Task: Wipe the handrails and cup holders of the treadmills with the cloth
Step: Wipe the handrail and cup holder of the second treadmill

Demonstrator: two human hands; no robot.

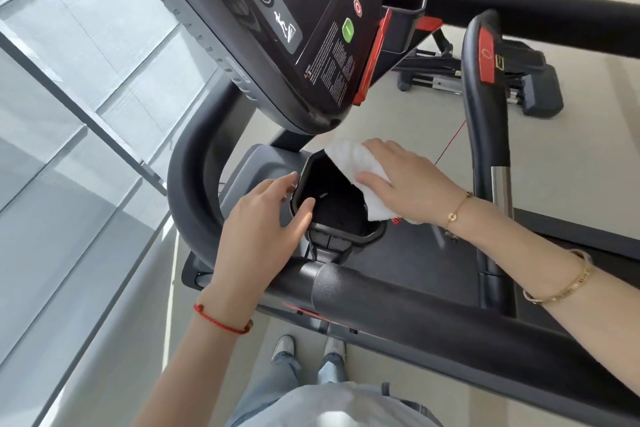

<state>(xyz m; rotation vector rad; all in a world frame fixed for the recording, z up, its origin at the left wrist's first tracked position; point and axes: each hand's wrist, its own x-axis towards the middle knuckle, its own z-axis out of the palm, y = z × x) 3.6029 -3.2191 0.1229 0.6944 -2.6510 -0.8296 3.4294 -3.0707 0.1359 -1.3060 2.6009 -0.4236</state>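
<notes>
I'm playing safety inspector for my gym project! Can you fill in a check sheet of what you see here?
Surface: treadmill belt, dark, nothing lying on it.
Job's things: white cloth lies folded over the right rim of the near cup holder; handrail runs across in front of it; a second cup holder sits beyond the console.
Clutter: nothing seen.
Grips: right hand presses the cloth flat; left hand rests open on the holder's left rim.
Cables: thin red cord beside the console.
Surroundings: windows on the left, another machine behind, pale floor.
</notes>
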